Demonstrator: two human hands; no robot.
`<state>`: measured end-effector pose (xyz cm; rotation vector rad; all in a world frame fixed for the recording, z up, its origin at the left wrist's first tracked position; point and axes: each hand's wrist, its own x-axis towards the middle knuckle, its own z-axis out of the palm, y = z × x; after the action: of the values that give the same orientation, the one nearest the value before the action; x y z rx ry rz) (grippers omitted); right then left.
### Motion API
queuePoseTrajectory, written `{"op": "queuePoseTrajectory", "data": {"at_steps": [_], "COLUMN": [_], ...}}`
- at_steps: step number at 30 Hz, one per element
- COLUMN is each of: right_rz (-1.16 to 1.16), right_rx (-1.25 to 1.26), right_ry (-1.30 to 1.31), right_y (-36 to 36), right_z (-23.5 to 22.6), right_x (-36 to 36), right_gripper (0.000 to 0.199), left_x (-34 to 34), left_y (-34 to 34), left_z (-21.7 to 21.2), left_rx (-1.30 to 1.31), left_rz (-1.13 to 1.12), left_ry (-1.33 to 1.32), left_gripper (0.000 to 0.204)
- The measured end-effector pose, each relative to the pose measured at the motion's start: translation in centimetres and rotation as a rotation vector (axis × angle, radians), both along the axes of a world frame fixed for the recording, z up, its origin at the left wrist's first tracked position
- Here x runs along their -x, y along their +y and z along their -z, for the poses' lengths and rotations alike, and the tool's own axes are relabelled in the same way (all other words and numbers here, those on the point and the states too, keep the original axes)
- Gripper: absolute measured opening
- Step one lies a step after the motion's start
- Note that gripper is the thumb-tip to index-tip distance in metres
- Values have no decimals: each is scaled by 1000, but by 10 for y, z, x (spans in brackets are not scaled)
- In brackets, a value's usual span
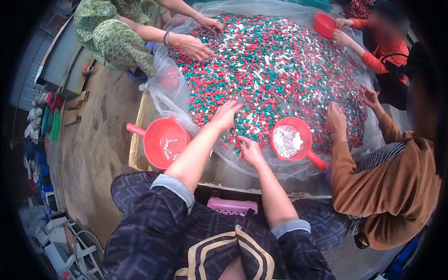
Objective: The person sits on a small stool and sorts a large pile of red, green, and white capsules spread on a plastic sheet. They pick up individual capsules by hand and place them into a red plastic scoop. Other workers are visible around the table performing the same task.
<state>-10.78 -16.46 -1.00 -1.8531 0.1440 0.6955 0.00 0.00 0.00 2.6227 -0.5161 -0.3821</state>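
Note:
A broad pile of small red, green and white pieces (261,88), mixed with thin white strips, lies on clear plastic sheeting (163,93). My left hand (226,115) reaches over the pile's near part, its fingers stretched forward and holding nothing visible. Close to the near edge, my right hand (250,151) has its fingers curled in a pinch; what sits between them is too small to make out. Beside my right hand stands a red dipper (305,151) heaped with white strips. Left of my left forearm, another red dipper (148,148) holds a few white strips.
Across on the left, a person in patterned green clothes (107,42) has both hands at the pile. At right, a person in a brown sweater (373,179) reaches in; beyond, one in orange holds a red bowl (325,25). A pink plastic stool (232,206) is below.

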Motion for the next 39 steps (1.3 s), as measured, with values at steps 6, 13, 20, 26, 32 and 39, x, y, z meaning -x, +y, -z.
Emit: {"op": "queuePoseTrajectory", "data": {"at_steps": [6, 13, 20, 26, 32, 39], "right_rz": [238, 395, 428, 269, 49, -172], "right_rx": [502, 563, 368, 479, 531, 661], "right_ry": [-249, -265, -274, -277, -378, -367], "right_y": [-15, -4, -20, 1, 31, 73], "right_z": [-8, -20, 7, -27, -25, -20], "right_x": [2, 10, 2, -7, -19, -51], "right_gripper": [34, 31, 18, 17, 19, 17], "left_x": [39, 37, 44, 50, 27, 31], "left_y": [-12, -36, 9, 68, 83, 81], "left_z": [-39, -27, -6, -7, -14, -16], "left_rx": [-185, 67, -32, 242, 556, 70], "left_rz": [169, 160, 63, -297, -573, -553], "left_ry": [240, -94, -74, -24, 291, 279], "left_gripper": [58, 64, 47, 20, 18, 17]}}
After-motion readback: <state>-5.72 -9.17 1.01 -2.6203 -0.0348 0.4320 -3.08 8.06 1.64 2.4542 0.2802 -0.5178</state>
